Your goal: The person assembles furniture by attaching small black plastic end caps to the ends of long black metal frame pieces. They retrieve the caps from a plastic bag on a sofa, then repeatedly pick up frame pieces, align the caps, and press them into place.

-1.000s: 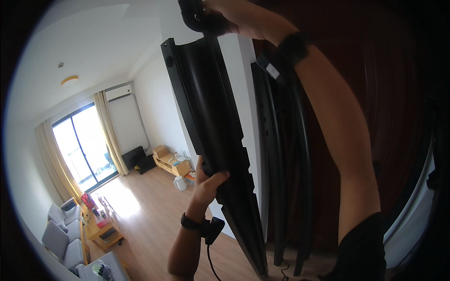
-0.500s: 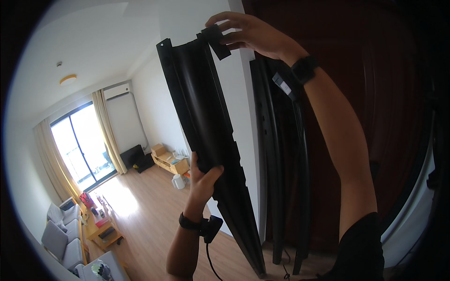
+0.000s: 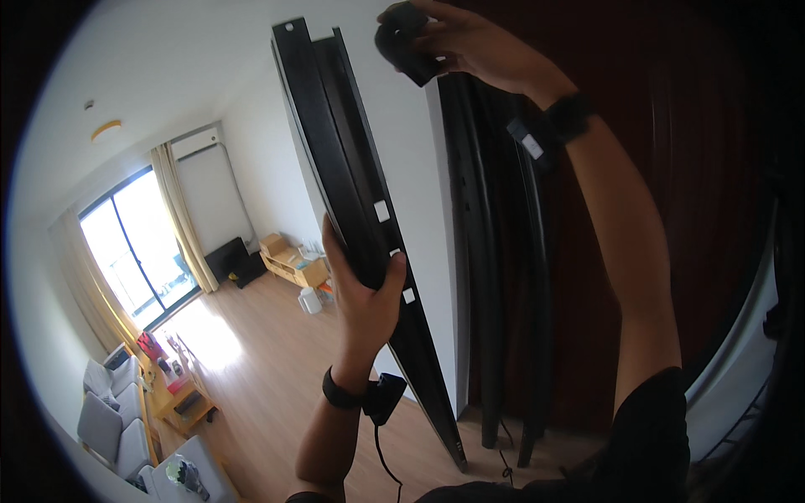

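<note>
Head view: both hands are holding black parts

The left hand [image 3: 365, 306] is wrapping its fingers and thumb around a long black bar [image 3: 327, 142], near its middle. The bar is standing tilted; its bottom seems to be resting on the floor [image 3: 260, 394]. Just right of the bar's top, not touching it, the right hand [image 3: 474, 42] is gripping a small curved black piece [image 3: 404, 46] with its fingers. Right of the bar, more black bars [image 3: 485, 285] are standing by a dark red door [image 3: 629, 201].

If the left hand is holding too loosely, the long bar could be tipping and bumping the white wall [image 3: 419, 210] beside it. If the right fingers are slipping, the small piece could be falling.
</note>
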Action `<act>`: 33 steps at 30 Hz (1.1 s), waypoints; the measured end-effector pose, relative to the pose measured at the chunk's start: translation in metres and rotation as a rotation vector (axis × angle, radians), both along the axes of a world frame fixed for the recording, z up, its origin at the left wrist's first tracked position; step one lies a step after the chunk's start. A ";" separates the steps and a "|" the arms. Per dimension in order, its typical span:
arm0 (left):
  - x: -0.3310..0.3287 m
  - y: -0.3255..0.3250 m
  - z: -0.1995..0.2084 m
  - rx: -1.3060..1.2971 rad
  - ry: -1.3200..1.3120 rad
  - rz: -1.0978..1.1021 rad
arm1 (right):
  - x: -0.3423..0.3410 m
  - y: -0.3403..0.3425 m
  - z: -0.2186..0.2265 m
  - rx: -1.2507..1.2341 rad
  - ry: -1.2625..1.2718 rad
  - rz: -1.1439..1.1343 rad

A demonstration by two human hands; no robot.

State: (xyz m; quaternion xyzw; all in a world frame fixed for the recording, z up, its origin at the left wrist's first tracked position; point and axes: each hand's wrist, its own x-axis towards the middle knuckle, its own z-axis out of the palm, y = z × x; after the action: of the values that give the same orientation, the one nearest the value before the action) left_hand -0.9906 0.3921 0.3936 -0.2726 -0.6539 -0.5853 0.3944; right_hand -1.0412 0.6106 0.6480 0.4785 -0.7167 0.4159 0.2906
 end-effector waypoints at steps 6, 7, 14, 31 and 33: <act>0.003 -0.001 -0.006 0.022 0.101 -0.068 | 0.010 0.079 -0.063 0.068 0.032 -0.003; 0.003 0.000 -0.006 0.031 0.118 -0.084 | 0.013 0.092 -0.083 0.015 -0.031 0.051; 0.002 0.009 -0.014 0.060 0.097 -0.127 | 0.066 0.148 -0.280 -0.470 -0.593 0.108; -0.074 0.024 -0.044 0.073 0.119 0.153 | 0.557 0.153 -0.905 -0.349 -1.978 -1.519; -0.081 0.027 -0.038 0.035 0.065 0.131 | 0.611 0.117 -0.899 -0.667 -1.889 -1.654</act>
State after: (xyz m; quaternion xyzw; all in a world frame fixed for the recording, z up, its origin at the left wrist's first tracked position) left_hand -1.0713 0.4186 0.3552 -0.2410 -0.6468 -0.5606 0.4575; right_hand -0.4306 0.7274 -0.2513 -0.6742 -0.5864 0.4460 -0.0506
